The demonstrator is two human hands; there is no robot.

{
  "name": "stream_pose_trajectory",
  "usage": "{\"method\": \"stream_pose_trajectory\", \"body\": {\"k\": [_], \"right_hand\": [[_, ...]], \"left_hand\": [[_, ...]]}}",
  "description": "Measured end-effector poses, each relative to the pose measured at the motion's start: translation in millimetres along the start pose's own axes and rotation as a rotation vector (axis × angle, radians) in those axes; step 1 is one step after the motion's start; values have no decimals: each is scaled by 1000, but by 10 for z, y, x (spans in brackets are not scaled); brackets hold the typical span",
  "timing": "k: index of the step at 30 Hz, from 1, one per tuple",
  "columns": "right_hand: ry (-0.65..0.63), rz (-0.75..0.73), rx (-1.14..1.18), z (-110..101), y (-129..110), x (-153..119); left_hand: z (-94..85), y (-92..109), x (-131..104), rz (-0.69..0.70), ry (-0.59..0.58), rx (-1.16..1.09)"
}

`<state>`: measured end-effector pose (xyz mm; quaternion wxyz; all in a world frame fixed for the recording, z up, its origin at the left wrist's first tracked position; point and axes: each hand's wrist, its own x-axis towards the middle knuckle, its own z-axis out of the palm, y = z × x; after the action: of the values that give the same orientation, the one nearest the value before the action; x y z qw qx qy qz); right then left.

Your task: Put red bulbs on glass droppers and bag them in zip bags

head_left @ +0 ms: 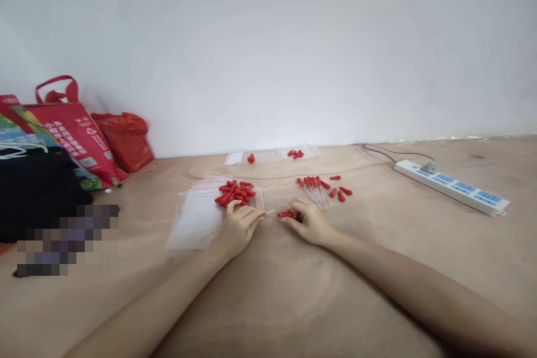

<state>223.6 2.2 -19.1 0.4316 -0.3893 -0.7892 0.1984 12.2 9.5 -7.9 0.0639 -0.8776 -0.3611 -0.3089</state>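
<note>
Pinching a red bulb [286, 215], your right grip [309, 222] faces the thin tube [271, 212] pinched in your left grip [240, 227], roughly end-to-end.

Both bare, the left forearm [168, 291] is pointing toward two o'clock and the right forearm [403, 271] toward ten o'clock. The left hand [237, 230] is pinching, its fingers [252, 215] aiming toward three o'clock; the right hand [311, 224] is pinching too, curving toward nine o'clock. The hands are facing each other, near but apart.
</note>
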Motion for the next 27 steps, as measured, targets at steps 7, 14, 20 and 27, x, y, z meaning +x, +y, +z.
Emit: {"method": "stream_pose_trajectory", "body": {"k": [7, 14, 20, 27], "right_hand": [[3, -69, -63, 10, -11, -35], [-13, -126, -65, 13, -43, -17], [-58, -128, -40, 13, -35, -12], [-41, -199, 37, -6, -42, -21]], "left_hand": [[-2, 23, 25, 13, -20, 33], [24, 11, 11, 54, -41, 26], [21, 28, 11, 93, -38, -16], [26, 43, -11, 135, -17, -31]]}}
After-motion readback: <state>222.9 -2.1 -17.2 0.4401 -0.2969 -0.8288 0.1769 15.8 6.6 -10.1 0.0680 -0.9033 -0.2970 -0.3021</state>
